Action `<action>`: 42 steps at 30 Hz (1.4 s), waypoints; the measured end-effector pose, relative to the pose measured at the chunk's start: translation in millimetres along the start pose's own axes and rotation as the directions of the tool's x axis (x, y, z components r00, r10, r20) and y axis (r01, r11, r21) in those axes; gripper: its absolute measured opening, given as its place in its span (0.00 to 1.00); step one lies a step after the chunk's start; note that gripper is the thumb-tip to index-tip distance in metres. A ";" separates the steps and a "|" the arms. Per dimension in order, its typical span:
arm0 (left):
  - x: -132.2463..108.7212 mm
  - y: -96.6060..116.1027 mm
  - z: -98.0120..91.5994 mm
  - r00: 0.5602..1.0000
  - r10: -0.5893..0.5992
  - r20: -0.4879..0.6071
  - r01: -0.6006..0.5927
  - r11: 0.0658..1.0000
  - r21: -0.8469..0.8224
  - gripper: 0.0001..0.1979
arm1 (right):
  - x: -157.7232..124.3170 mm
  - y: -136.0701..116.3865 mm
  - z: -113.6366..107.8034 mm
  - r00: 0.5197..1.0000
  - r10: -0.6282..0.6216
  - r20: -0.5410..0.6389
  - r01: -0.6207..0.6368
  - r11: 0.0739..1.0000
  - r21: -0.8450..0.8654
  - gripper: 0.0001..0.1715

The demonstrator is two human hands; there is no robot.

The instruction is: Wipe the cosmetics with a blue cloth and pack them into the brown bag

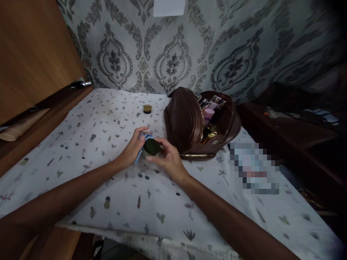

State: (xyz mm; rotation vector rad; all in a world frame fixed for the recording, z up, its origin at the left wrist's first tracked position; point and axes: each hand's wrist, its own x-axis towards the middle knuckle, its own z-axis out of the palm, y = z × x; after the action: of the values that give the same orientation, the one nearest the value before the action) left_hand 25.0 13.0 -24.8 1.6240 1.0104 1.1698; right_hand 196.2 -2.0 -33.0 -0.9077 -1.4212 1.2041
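Over the middle of the table, my right hand [170, 157] grips a small round jar [151, 147] with a dark green face turned toward me. My left hand [133, 148] holds a blue cloth [138, 156] pressed against the jar's left side. Farther back lies a small round container [147, 109], gold on top and dark below, apart from both hands. To the right of my hands a brown leather bag [184, 115] stands unzipped, with a pink item [208, 114], brushes and other cosmetics showing inside.
A white patterned cloth [114, 195] covers the table. A blurred-out flat item [255, 168] lies to the right of the bag. At the left rises a wooden panel [35, 54], with a beige tube-like object [21, 126] on a ledge. Patterned wallpaper [141, 43] closes off the back.
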 end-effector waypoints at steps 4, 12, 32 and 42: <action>-0.5 4.7 0.5 0.997 -0.075 0.020 0.075 0.997 0.027 0.32 | -1.3 -1.6 -2.8 0.996 -0.092 -0.006 0.089 0.979 -0.184 0.30; 2.9 2.5 9.9 0.965 -0.263 -0.017 0.250 0.935 -0.249 0.29 | -11.0 4.0 3.5 0.958 -0.268 0.105 0.288 0.892 -0.349 0.37; 27.4 86.5 49.5 0.954 -0.301 0.006 0.289 0.910 -0.298 0.28 | -14.2 -58.5 -27.9 0.832 -0.554 0.008 0.477 0.709 -0.520 0.34; 93.5 122.8 71.3 0.916 0.365 0.169 -0.402 0.839 0.366 0.17 | -9.3 -119.5 -94.2 0.845 -0.508 -0.170 0.395 0.806 -0.441 0.27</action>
State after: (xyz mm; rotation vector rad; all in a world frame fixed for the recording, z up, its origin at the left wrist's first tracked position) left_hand 130.1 51.5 103.1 2.2661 0.9242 1.1831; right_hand 297.9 -17.3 79.5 -0.8879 -1.5544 0.4088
